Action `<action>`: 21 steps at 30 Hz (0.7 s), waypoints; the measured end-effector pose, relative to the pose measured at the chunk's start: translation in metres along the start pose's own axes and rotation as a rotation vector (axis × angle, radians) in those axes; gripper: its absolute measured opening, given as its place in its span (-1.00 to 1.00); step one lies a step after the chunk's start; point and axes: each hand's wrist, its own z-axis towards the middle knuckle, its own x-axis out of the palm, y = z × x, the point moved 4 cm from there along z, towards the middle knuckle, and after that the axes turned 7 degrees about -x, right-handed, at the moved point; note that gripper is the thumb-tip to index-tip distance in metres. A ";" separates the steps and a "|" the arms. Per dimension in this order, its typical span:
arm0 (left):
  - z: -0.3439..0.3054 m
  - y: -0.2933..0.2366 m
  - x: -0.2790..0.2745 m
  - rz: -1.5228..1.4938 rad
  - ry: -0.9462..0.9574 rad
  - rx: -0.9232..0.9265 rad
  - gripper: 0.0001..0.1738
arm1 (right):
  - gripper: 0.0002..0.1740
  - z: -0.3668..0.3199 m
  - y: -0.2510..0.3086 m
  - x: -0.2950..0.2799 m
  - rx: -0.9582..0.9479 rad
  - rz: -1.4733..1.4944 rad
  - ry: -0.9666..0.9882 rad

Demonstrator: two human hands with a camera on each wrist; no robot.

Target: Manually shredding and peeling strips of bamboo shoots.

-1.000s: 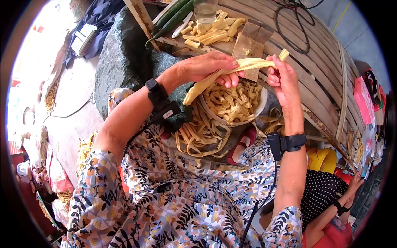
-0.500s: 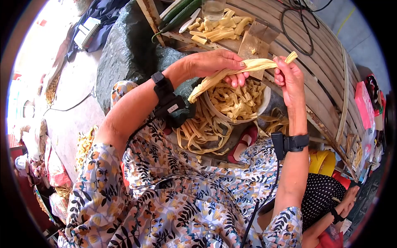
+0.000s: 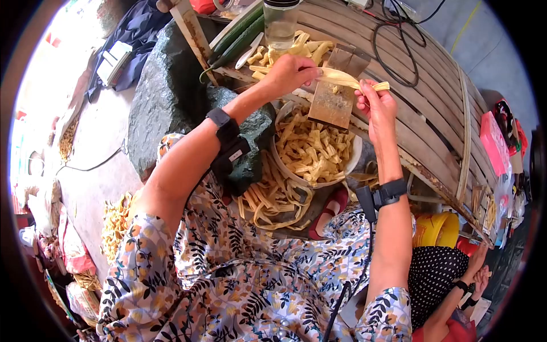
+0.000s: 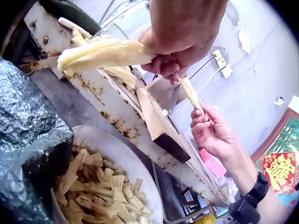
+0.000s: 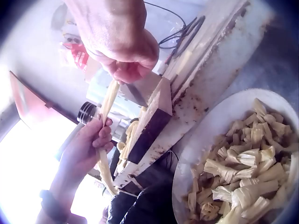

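A long pale yellow fibrous strip [image 3: 337, 76] stretches between both hands, above a small wooden block [image 3: 330, 105]. My left hand [image 3: 289, 75] grips it around the middle; in the left wrist view its thick end [image 4: 100, 53] sticks out past that hand. With thumb and fingertips, my right hand [image 3: 378, 107] pinches the strip near its other end, a short tip showing beyond. Below the hands stands a round white bowl [image 3: 354, 162] full of short knotted pieces [image 3: 316, 148] in the same yellow.
On the slatted wooden bench [image 3: 433, 119] lie cut yellow pieces [image 3: 322, 51], two cucumbers [image 3: 236, 43], a white-handled knife [image 3: 249, 51], a jar [image 3: 281, 25] and a black cable [image 3: 407, 62]. Long strips [image 3: 273, 199] lie beside the bowl, near a dark green plastic bag [image 3: 159, 91]. Another person's hands [image 3: 477, 276] show at right.
Both hands have moved with the strip from over the bowl to above the wooden block. The left hand's fingers are more curled, and the strip's thick end is now hidden behind it in the head view.
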 end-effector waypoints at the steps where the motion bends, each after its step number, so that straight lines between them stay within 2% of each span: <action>1: 0.004 0.000 0.001 0.020 -0.041 0.027 -0.73 | -0.77 0.006 -0.002 0.000 -0.004 -0.003 -0.018; 5: 0.019 0.008 0.005 0.014 -0.132 0.009 -0.71 | -0.77 0.020 -0.010 -0.002 -0.026 0.002 -0.064; 18: 0.026 0.010 0.008 0.006 -0.155 0.021 -0.75 | -0.80 0.027 -0.014 -0.004 -0.021 0.000 -0.104; 21: 0.027 0.009 0.008 0.034 -0.124 0.032 -0.70 | -0.80 0.029 -0.015 -0.005 -0.023 0.009 -0.097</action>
